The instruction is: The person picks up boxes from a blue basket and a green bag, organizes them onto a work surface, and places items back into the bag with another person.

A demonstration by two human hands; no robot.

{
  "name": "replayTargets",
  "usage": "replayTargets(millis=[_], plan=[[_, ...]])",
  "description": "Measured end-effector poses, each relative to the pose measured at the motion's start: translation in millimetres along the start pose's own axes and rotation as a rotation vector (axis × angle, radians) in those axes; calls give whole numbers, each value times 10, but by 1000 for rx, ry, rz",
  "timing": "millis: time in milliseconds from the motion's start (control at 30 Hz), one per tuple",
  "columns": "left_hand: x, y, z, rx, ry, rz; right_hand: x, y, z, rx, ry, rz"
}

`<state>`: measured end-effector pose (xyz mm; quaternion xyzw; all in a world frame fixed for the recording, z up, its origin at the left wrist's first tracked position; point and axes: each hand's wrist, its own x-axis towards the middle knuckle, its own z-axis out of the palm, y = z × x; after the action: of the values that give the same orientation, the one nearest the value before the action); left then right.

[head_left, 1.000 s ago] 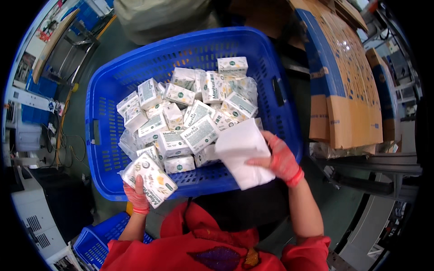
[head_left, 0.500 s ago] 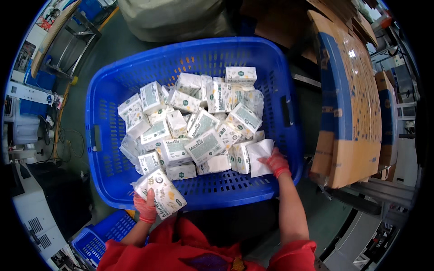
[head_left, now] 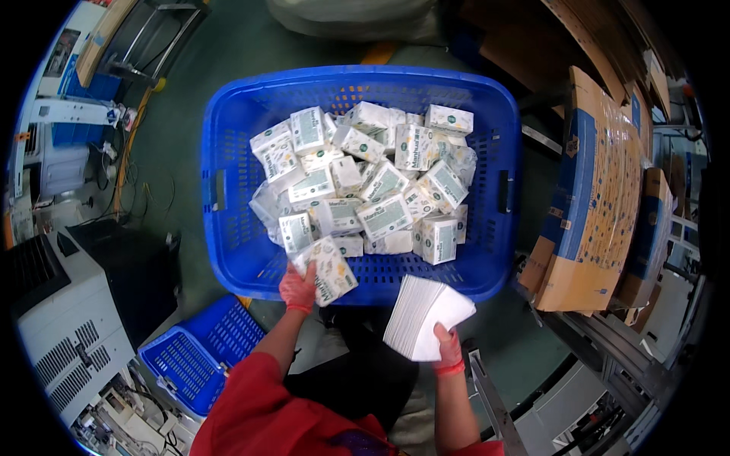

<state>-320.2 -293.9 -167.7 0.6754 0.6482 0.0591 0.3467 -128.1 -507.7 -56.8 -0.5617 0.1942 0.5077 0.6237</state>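
The bare white tissue stack (head_left: 427, 318) looked light, soft and likely to splay, best clasped across its whole thickness; the wrapped tissue pack (head_left: 332, 272) seemed squashy and slightly slippery, best held by its sides. The right hand (head_left: 449, 351) gripped the stack at the blue basket's (head_left: 361, 71) near edge, right of centre; the left hand (head_left: 297, 289) clasped the pack left of centre.

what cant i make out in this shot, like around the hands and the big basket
All in the head view:
Left-hand grip: most fingers hidden beneath the printed packet it holds.
Right-hand grip: most fingers hidden under the white stack.
Big blue basket: whatever lies beneath the upper packets is covered by them.
Pale sack: upper part cut off by the picture's top edge.
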Motion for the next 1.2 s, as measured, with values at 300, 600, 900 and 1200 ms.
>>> replayTargets(millis=[300, 600, 900, 1200], plan=[[353, -126, 54, -416, -65, -247, -814, 172, 399, 131, 238, 99], [267, 740, -1986, -607, -1020, 80, -1318, 1470, 242, -895, 307, 129], [892, 230, -3875, -1117, -1169, -551, -1028, 322, 2373, -1632, -87, 453], [2331, 387, -5226, -967, -896, -275, -25, 234, 3561, -1560, -6, 221]])
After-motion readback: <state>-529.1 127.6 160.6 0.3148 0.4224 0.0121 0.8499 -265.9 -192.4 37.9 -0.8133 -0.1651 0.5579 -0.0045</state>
